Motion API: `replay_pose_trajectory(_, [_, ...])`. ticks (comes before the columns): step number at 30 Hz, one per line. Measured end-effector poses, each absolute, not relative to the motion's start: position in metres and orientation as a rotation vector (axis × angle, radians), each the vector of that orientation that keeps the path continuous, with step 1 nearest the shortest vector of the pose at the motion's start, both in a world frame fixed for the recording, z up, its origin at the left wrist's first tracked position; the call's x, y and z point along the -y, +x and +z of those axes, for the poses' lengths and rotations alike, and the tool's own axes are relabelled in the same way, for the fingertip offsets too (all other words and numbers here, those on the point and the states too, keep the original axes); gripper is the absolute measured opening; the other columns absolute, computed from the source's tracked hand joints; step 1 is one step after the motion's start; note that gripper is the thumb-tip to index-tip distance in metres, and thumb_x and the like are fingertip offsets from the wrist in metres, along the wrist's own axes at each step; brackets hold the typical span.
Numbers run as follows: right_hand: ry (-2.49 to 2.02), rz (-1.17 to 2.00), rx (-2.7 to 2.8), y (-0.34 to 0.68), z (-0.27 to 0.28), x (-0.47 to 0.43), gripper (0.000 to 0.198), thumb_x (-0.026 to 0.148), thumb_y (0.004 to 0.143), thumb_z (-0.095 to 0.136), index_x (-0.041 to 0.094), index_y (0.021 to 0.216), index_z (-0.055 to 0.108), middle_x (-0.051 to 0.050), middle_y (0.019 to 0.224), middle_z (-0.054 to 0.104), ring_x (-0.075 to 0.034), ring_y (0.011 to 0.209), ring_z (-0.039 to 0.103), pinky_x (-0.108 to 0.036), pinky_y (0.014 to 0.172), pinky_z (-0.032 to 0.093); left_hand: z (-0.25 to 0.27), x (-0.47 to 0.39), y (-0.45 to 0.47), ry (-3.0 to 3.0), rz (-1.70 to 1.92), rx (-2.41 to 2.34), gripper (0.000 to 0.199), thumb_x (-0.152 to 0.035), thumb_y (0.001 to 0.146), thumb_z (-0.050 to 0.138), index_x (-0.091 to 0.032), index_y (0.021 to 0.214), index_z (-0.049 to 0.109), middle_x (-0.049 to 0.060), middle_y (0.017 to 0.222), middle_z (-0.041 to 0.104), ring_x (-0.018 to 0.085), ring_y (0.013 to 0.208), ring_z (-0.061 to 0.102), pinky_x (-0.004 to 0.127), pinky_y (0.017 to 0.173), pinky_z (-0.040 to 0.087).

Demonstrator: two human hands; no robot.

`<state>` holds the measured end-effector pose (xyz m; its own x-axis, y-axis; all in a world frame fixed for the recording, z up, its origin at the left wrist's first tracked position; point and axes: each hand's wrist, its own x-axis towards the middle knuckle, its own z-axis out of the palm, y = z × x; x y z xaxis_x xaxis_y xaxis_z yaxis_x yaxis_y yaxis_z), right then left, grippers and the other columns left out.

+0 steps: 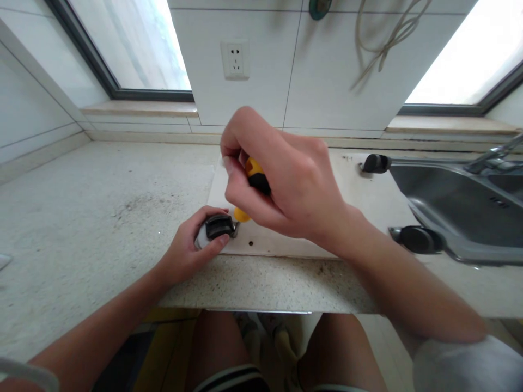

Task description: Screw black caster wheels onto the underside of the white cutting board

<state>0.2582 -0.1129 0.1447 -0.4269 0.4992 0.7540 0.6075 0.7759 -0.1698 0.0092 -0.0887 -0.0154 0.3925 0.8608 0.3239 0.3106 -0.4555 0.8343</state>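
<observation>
My right hand (pixel 286 174) is wrapped around the handle of a yellow and black screwdriver (pixel 258 178), held with its lower end pointing down. The tip is too small to make out, but it is close to the metal bracket of a black caster wheel (pixel 219 225). Thumb and fingers of my left hand (pixel 192 242) grip that caster from both sides at the left end of a white board (pixel 294 243). A small dark hole (pixel 250 243) shows in the board beside the bracket. My right hand hides the board's middle.
Two more black casters, one far (pixel 376 163) and one near (pixel 420 239), are at the board's right end. Beyond them lies a steel sink (pixel 433 190) with a faucet (pixel 496 155). The speckled countertop (pixel 102 218) has dark crumbs and a front edge close to my legs.
</observation>
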Motion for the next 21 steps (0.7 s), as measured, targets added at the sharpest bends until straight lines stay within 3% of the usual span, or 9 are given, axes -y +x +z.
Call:
replay_pose_trajectory(5, [-0.911,-0.165,2.144,0.256,0.145,0.113,0.016,0.022,0.106,0.042,0.024,0.108,0.059,0.0,0.095,0.072,-0.015,0.08,0.064,-0.034,0.071,0.039,-0.013,0.089,0.01,1.957,1.022,-0.994,0.039,-0.039,0.1,0.079,-0.027,0.136,0.069,0.007,0.128,0.077,0.029,0.116,0.073,0.046,0.105,0.06])
replay_pose_trajectory(11, [-0.843,-0.037,2.192,0.259,0.151,0.116,0.014,0.017,0.103,0.048,0.022,0.112,0.058,0.002,0.1,0.07,-0.014,0.078,0.056,-0.034,0.073,0.04,-0.01,0.09,0.011,1.969,1.021,-1.0,0.036,-0.041,0.101,0.078,-0.027,0.133,0.07,0.006,0.123,0.078,0.028,0.111,0.074,0.045,0.1,0.061])
replay_pose_trajectory(14, [-0.779,0.119,2.296,0.262,0.158,0.12,0.027,0.014,0.096,0.055,0.02,0.123,0.056,0.001,0.11,0.068,-0.014,0.085,0.056,-0.034,0.078,0.044,-0.009,0.091,0.012,1.97,1.019,-0.974,0.037,-0.044,0.101,0.077,-0.028,0.133,0.07,0.006,0.122,0.079,0.029,0.108,0.075,0.044,0.096,0.061])
replay_pose_trajectory(17, [-0.961,0.022,2.293,0.263,0.163,0.122,0.013,0.035,0.109,0.058,0.023,0.112,0.058,0.001,0.098,0.068,-0.017,0.079,0.055,-0.038,0.073,0.036,-0.009,0.09,0.013,1.975,1.027,-0.965,0.036,-0.044,0.101,0.078,-0.027,0.132,0.07,0.006,0.125,0.079,0.029,0.111,0.075,0.045,0.098,0.061])
replay_pose_trajectory(19, [-1.028,0.007,2.288,0.264,0.164,0.12,0.029,0.053,0.114,0.055,0.025,0.11,0.058,0.001,0.093,0.07,-0.017,0.076,0.055,-0.037,0.074,0.036,-0.011,0.089,0.012,1.983,1.037,-0.969,0.035,-0.04,0.102,0.078,-0.026,0.133,0.07,0.007,0.127,0.078,0.029,0.114,0.074,0.044,0.1,0.06])
replay_pose_trajectory(21, [-0.972,0.092,2.314,0.266,0.163,0.118,0.025,0.047,0.115,0.053,0.024,0.123,0.058,-0.001,0.108,0.075,-0.016,0.083,0.059,-0.035,0.081,0.041,-0.012,0.088,0.012,1.992,1.045,-0.97,0.034,-0.038,0.102,0.077,-0.027,0.134,0.069,0.006,0.127,0.078,0.028,0.114,0.074,0.044,0.102,0.06])
